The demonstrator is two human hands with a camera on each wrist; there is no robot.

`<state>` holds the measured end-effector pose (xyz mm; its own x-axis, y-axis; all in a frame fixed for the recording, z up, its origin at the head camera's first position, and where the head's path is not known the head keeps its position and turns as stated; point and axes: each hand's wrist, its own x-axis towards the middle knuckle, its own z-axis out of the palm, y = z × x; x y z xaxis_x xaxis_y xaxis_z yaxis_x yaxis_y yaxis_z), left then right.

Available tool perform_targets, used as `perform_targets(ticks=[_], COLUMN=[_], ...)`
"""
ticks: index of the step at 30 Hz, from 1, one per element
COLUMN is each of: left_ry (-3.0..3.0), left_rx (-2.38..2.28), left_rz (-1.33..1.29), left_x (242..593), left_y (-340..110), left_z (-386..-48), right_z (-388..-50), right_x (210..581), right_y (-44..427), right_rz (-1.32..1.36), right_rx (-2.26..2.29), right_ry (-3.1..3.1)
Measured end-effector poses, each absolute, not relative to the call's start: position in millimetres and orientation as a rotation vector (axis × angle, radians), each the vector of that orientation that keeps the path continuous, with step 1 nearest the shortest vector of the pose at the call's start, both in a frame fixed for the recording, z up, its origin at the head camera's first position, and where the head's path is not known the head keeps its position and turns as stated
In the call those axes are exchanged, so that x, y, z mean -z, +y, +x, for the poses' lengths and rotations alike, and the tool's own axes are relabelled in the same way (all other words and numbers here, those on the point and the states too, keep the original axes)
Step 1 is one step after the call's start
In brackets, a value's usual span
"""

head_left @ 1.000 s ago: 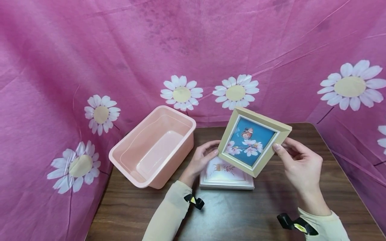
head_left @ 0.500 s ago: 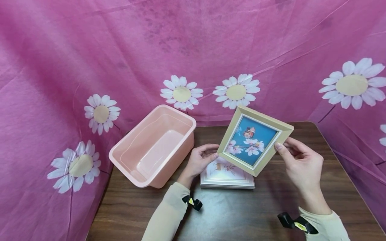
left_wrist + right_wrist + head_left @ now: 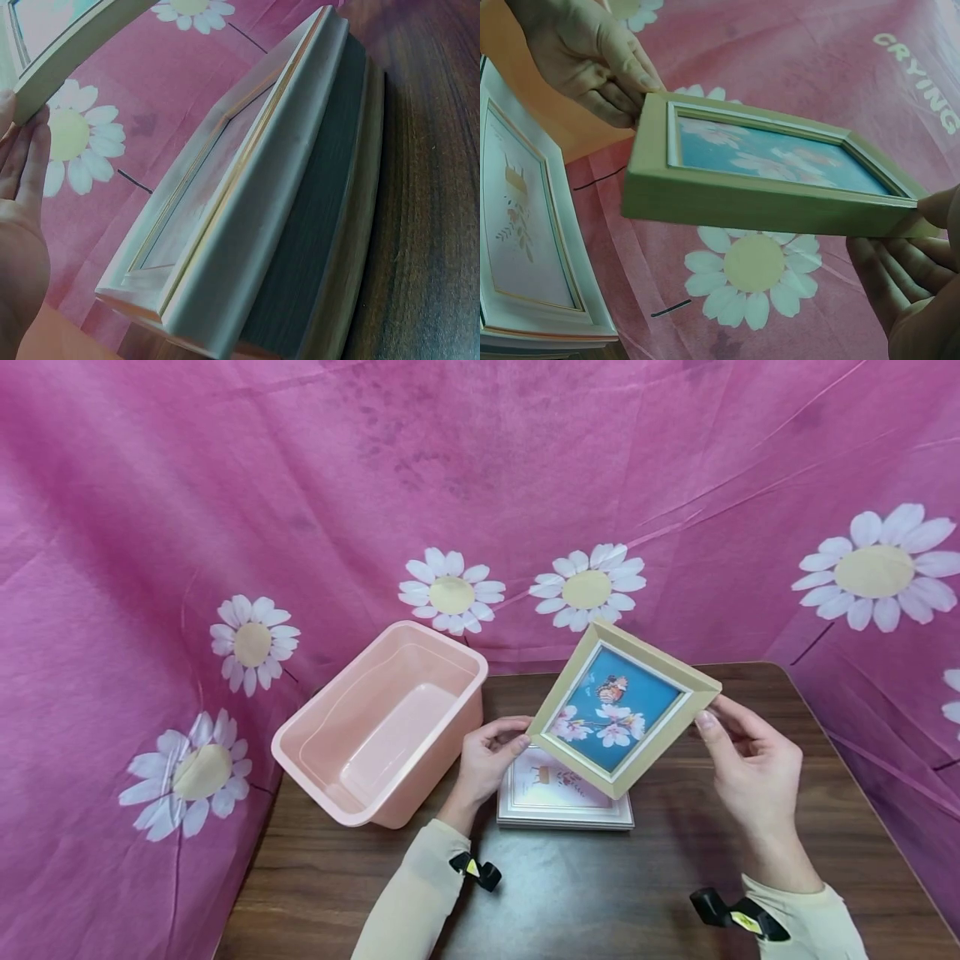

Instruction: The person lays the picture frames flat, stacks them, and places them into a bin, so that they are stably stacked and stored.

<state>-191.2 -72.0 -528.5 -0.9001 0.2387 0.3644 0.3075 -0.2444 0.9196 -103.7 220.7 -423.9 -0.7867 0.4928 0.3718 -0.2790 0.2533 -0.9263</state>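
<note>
A tan picture frame with a blue picture of pink-white blossoms and a butterfly is held up, tilted, above the table. My left hand pinches its left corner between thumb and fingers. At the opposite corner my right hand grips it, thumb on the front and fingers behind, as the right wrist view also shows. Below it lies a stack of picture frames with a white frame on top, showing a small deer and a plant sprig. The raised frame covers part of that stack in the head view.
A pink plastic tub stands on the wooden table, left of the stack, with nothing seen inside it. Behind the table hangs a pink cloth printed with large white daisies.
Both hands have kept hold of the tan frame. It shifted slightly right, then back left, and the left hand now sits a little farther left. Stack and tub have stayed put.
</note>
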Motion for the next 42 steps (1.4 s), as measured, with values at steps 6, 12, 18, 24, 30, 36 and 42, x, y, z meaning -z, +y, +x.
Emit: perform_targets(ticks=[6, 12, 18, 24, 30, 36, 42], left_ry=[-1.796, -1.697, -1.602, -1.582, -1.610, -1.592, -1.555], left_rx=[2.349, 2.326, 2.320, 2.307, 2.267, 2.279, 2.336], left_rz=[-0.684, -0.675, -0.688, -0.620, -0.515, -0.449, -0.365], left_x=[532, 535, 534, 533, 532, 530, 529], left_y=[-72, -72, -72, -73, -73, -71, -69], left_z=[-192, -194, -195, -194, -193, -193, -192], right_z=[-107, -110, -113, -113, -111, -108, -106], right_x=[430, 437, 439, 440, 443, 450, 457], right_y=[222, 216, 209, 206, 208, 210, 211], right_rz=[-0.085, 0.082, 0.181, 0.212, 0.219, 0.260, 0.302], right_rx=[-1.795, -1.977, -2.054, -2.068, -2.065, -2.047, -2.033], right_ry=[-1.678, -1.399, -1.191, -1.128, -1.150, -1.218, -1.230])
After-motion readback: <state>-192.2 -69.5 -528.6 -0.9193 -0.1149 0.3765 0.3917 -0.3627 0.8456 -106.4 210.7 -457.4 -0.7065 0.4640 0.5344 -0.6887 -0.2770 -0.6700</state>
